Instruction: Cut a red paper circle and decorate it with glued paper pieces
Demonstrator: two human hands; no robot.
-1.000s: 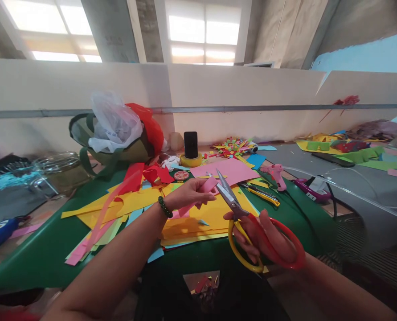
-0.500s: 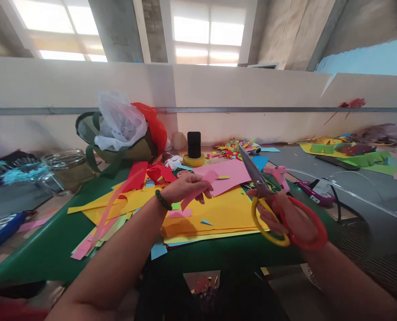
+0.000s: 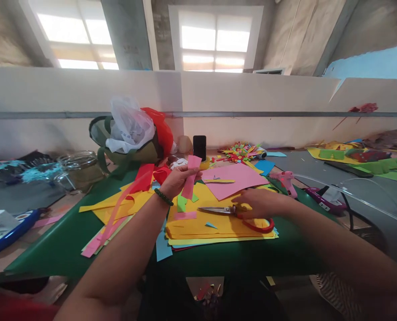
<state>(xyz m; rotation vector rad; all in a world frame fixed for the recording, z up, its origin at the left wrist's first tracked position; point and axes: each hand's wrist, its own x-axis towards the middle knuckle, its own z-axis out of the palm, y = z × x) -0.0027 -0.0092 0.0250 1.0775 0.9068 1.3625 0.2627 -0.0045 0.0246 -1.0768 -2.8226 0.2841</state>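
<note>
My left hand (image 3: 178, 179), with a dark green bead bracelet at the wrist, pinches a pink paper strip (image 3: 190, 178) upright above the sheets. Flat on a stack of yellow-orange paper (image 3: 225, 228) lie scissors (image 3: 218, 210), their blades closed and pointing left. Over their yellow and red handles is my right hand (image 3: 260, 203), its fingers curled at the yellow loop and partly hidden. Behind it lies a pink sheet (image 3: 241, 176) with a narrow yellow strip on top. Small green, pink and blue scraps rest on the stack near my left hand.
A phone (image 3: 199, 147) stands at the back beside a heap of colourful paper strips (image 3: 241, 151). To the left are a bag (image 3: 134, 154), a glass jar (image 3: 78, 167) and yellow offcuts (image 3: 118, 207). A pink glue gun (image 3: 287, 183) and a purple tool (image 3: 323, 199) lie right.
My right hand has lowered the scissors from the air onto the yellow stack, and their blades now point left. My left hand has turned the pink strip more upright. The view has shifted slightly.
</note>
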